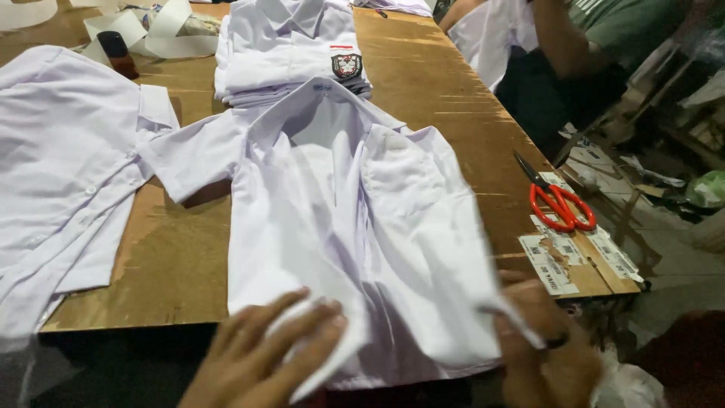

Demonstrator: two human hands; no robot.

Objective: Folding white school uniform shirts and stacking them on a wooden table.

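Note:
A white short-sleeved shirt point(355, 219) lies face up on the brown table point(438, 91), collar away from me, front placket partly open. My left hand point(264, 351) rests on the shirt's lower left hem, fingers curled around a fold of the fabric. My right hand point(544, 340) pinches the lower right corner of the hem at the table's near edge. Both hands are blurred.
A stack of folded white shirts point(291, 45) with a badge lies beyond the collar. Another white shirt point(60, 166) is spread at the left. Red-handled scissors point(559, 200) and paper labels point(551, 261) lie at the right edge. A seated person point(574, 53) is at the far right.

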